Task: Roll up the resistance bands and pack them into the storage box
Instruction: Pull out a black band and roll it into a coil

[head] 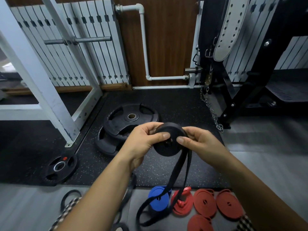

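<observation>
A black resistance band is partly wound into a flat coil held in front of me at mid-frame. My left hand grips the coil from the left, thumb across its face. My right hand pinches it from the right, thumb on the front. The band's unrolled tail hangs down to the floor and loops there. On the floor below lie a rolled blue band, a loose red band and three rolled red bands. No storage box is in view.
Two stacked black weight plates lie on the speckled rubber mat just beyond my hands, a smaller plate at the left. A white rack frame stands left, a black machine with a chain right. Other black bands and a braided rope lie at bottom left.
</observation>
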### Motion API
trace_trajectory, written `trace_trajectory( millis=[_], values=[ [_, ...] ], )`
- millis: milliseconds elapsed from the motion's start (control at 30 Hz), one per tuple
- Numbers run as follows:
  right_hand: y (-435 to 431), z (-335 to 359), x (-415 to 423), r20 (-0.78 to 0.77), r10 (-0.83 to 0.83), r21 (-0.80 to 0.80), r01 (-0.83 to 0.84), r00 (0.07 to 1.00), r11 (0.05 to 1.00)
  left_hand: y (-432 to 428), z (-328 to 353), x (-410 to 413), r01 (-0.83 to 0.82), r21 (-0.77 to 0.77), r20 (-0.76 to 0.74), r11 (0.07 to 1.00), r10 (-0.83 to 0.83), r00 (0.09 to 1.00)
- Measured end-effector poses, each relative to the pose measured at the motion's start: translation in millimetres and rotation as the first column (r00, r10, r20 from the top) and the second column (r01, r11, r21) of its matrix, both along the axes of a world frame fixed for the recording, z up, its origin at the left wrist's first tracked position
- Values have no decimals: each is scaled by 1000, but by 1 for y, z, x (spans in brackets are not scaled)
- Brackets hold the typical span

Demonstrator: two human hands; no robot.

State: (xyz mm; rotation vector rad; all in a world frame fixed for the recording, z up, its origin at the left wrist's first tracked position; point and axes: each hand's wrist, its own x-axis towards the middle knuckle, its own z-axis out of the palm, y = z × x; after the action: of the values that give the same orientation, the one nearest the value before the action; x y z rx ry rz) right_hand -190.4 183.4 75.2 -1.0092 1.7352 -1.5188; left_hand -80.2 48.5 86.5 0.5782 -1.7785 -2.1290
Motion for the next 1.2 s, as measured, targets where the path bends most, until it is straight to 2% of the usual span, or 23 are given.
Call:
trace_trajectory(
  millis=[100, 300, 367, 433, 500, 567, 700, 767, 900, 967, 1100, 1200],
  values=[
    [-2, -1, 3, 214, -36, -109, 60, 976, 992, 1, 1, -4, -69, 182, -96, 981, 88, 992],
    [-15, -18, 22, 377, -130, -153, 200, 917, 968, 12, 0, -10, -179, 435, -158, 882, 271, 949],
    [-13, -16, 19, 391, -99, -145, 168, 915, 975, 11, -1, -9, -165, 471, -145, 867, 260, 955],
    [-8, -13, 10, 346, -67, -89, 104, 936, 991, 6, 3, -6, -100, 428, -132, 898, 172, 976],
    [-3, -9, 4, 277, -50, -17, 57, 960, 998, 1, 5, -3, -29, 320, -103, 947, 65, 993],
    [0, -9, 0, 234, -29, 19, 25, 972, 999, -1, 4, -3, -15, 255, -61, 967, 32, 998],
    [3, -6, -4, 174, -26, 38, 20, 984, 999, 1, 2, -4, -23, 290, -51, 957, 40, 998],
    [6, -2, -7, 163, -19, 38, 13, 986, 999, 0, 5, -2, 10, 257, -56, 966, 5, 998],
    [10, 1, -10, 62, 40, 123, -48, 997, 991, -3, 6, 0, 70, 34, 24, 997, -71, 997],
    [8, 0, -9, 31, 44, 145, -48, 999, 988, 1, 3, -1, 59, -41, 37, 997, -58, 998],
    [4, -4, -7, 167, -27, -6, 29, 986, 1000, 8, -3, -6, -70, 19, -66, 997, 71, 995],
    [-1, -10, -2, 340, -52, -120, 98, 939, 988, 9, -2, -9, -112, 237, -184, 965, 157, 970]
  ],
)
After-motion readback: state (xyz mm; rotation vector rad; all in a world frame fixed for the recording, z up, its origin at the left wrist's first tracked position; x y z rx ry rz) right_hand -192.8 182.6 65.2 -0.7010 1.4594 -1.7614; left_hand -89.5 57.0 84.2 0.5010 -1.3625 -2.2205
